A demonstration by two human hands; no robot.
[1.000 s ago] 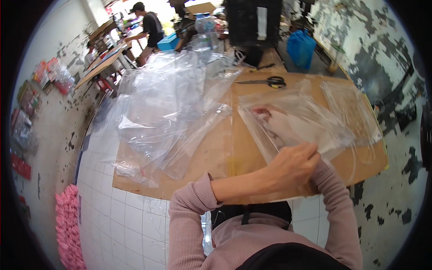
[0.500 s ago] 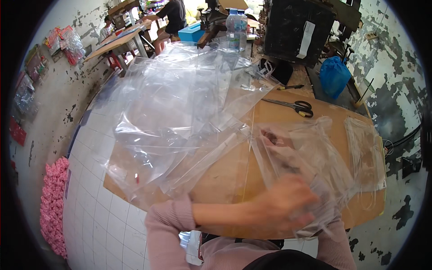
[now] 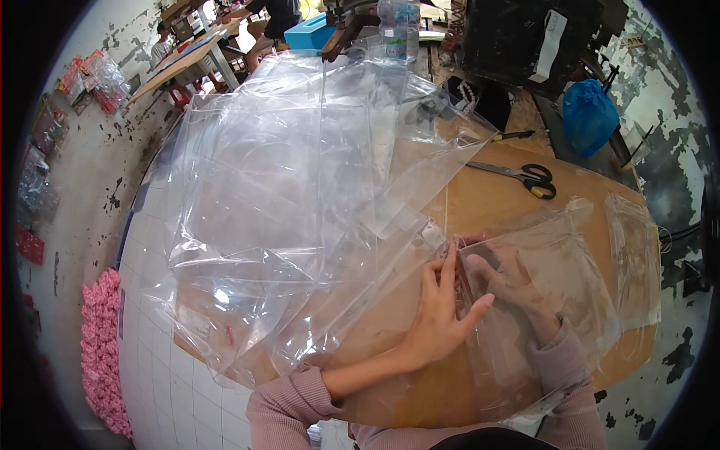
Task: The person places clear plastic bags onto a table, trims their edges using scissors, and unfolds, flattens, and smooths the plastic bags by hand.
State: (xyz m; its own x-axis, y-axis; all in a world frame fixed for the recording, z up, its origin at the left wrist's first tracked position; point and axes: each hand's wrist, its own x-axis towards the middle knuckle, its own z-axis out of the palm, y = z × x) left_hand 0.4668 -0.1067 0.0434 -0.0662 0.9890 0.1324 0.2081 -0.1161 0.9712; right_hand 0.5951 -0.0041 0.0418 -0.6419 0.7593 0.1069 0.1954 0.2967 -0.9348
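A clear plastic bag (image 3: 574, 262) lies at the right of the brown board, its sides see-through and creased. My right hand (image 3: 517, 281) shows through the film, inside or beneath the bag. Its fingers bend round the bag's left edge, partly blurred by the plastic. My left hand (image 3: 439, 315) rests along that same edge from outside, fingers stretched forward and thumb spread away. Both hands' fingertips meet near the top of the edge. Close by on the left lies a big loose heap of clear plastic sheets or bags (image 3: 255, 165).
Black-handled scissors (image 3: 536, 180) and a cutter knife (image 3: 516, 136) lie beyond my hands on the board (image 3: 420, 390). Another clear bag (image 3: 634, 255) is at the right edge. Behind stand plastic bottles (image 3: 397, 34), a black box (image 3: 517, 45) and a blue bag (image 3: 589, 116).
My left hand has swung from over the lower part of the bag up to its left edge, fingers now straight. The bag lies flatter, and the view has shifted slightly.
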